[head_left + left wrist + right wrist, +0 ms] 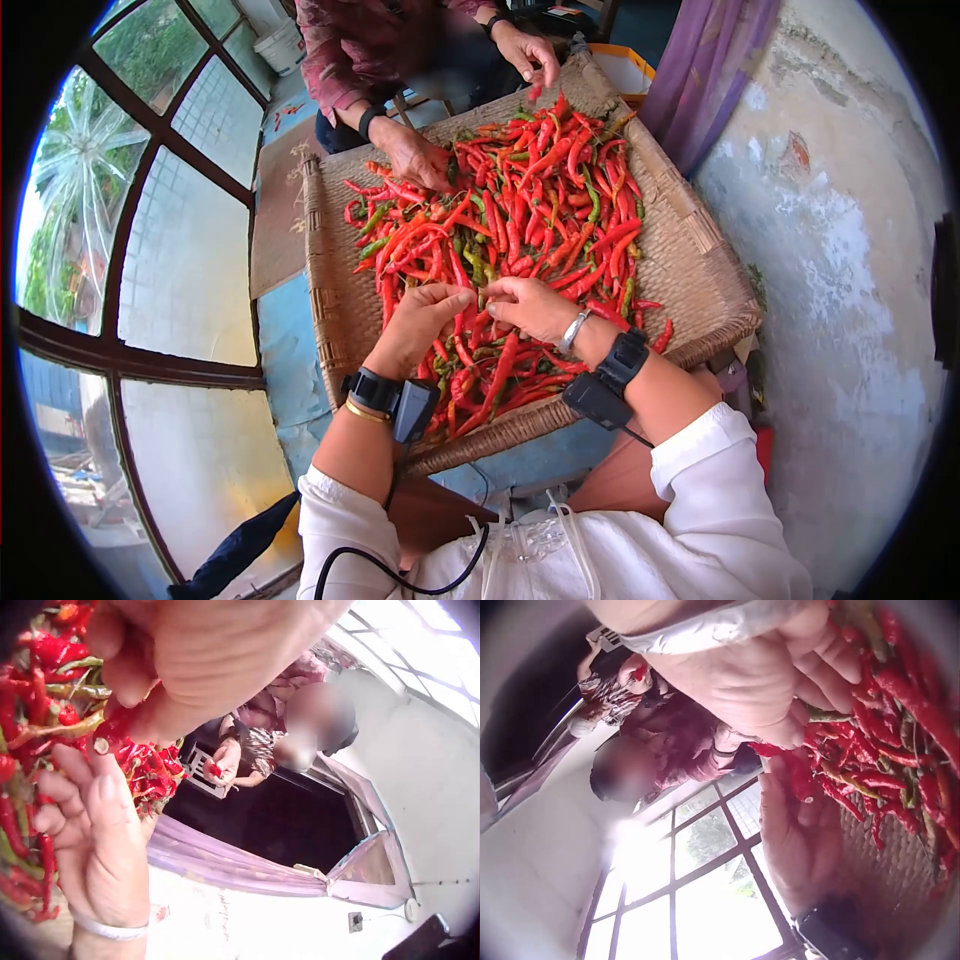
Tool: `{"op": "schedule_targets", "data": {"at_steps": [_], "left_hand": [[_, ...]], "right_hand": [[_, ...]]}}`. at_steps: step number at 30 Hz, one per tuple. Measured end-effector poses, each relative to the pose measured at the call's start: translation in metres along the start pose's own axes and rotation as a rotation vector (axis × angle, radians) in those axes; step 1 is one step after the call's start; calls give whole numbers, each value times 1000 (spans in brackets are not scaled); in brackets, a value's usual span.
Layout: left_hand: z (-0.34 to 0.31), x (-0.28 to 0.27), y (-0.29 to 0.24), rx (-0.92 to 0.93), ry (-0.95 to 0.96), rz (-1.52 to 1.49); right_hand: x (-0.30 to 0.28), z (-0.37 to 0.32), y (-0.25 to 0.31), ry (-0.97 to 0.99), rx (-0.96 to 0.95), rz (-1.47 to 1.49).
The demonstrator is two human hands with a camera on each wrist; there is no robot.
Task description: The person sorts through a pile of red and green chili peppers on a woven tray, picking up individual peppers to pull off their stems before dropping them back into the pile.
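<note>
Over the near half of a heap of red chili peppers (pixel 520 210), both hands meet fingertip to fingertip. My left hand (pixel 425 318) and my right hand (pixel 540 310), which wears a silver bracelet (pixel 573 331), pinch a red chili pepper (pixel 801 776) between them. Its pale stem end (pixel 101 745) shows beside the right thumb in the left wrist view. Fingers hide much of the pepper. Some green and yellowish chilies (pixel 470 262) lie among the red ones, in a large woven tray (pixel 690 265).
Across the tray, another person's hand (pixel 420 160) reaches into the chilies, while their other hand (pixel 528 55) is raised above the far edge. A framed window (pixel 190 220) stands at left, a worn wall (pixel 830 250) at right. A purple curtain (pixel 705 80) hangs beyond the tray.
</note>
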State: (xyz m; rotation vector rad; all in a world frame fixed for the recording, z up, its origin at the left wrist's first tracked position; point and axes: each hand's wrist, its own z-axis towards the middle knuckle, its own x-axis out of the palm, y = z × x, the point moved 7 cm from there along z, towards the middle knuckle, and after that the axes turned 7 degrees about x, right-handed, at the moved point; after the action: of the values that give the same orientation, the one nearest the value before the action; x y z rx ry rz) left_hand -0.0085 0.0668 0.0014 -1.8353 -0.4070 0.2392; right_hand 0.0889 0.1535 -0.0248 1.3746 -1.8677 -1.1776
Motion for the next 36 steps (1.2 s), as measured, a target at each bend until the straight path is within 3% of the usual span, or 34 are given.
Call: {"op": "schedule_targets", "data": {"at_steps": [6, 9, 11, 12, 14, 18, 21, 24, 25, 26, 28, 29, 31, 33, 34, 36], "left_hand": [[-6, 13, 5, -67, 35, -252], [-9, 19, 4, -65, 87, -285], [-10, 22, 7, -74, 99, -302], [-10, 21, 7, -74, 98, -303], [-12, 26, 3, -56, 175, -403], [-14, 21, -4, -53, 176, -405], [-15, 10, -20, 17, 228, -354], [-11, -11, -30, 104, 238, -285], [-6, -17, -38, 223, 178, -344], [-3, -16, -39, 224, 177, -343], [-6, -35, -53, 377, -233, -470], [-2, -41, -46, 370, -219, -352], [2, -31, -32, 285, -141, -197], [4, -11, -5, 90, 2, 7], [1, -2, -4, 93, 4, 5], [-6, 29, -2, 72, 238, 149]], "right_hand": [[2, 1, -3, 9, -19, 132], [-5, 2, -4, -102, -87, 194], [-14, 0, 6, -290, -218, -149], [-15, -1, 8, -289, -217, -149], [-14, -8, 21, -394, -272, -653], [-30, -12, 27, -488, -160, -701], [-37, -12, 24, -522, -76, -898], [-39, -9, 18, -409, 17, -974], [-38, -6, 14, -356, 72, -917], [-37, -4, 12, -355, 71, -917], [-25, 2, 7, -178, 52, -691], [-22, 2, 8, -177, 49, -694], [-6, -3, 3, 29, 91, -187], [1, -3, 1, 73, 49, -90], [4, -2, 1, 118, 8, 10], [5, -2, -1, 128, 25, 15]]}}
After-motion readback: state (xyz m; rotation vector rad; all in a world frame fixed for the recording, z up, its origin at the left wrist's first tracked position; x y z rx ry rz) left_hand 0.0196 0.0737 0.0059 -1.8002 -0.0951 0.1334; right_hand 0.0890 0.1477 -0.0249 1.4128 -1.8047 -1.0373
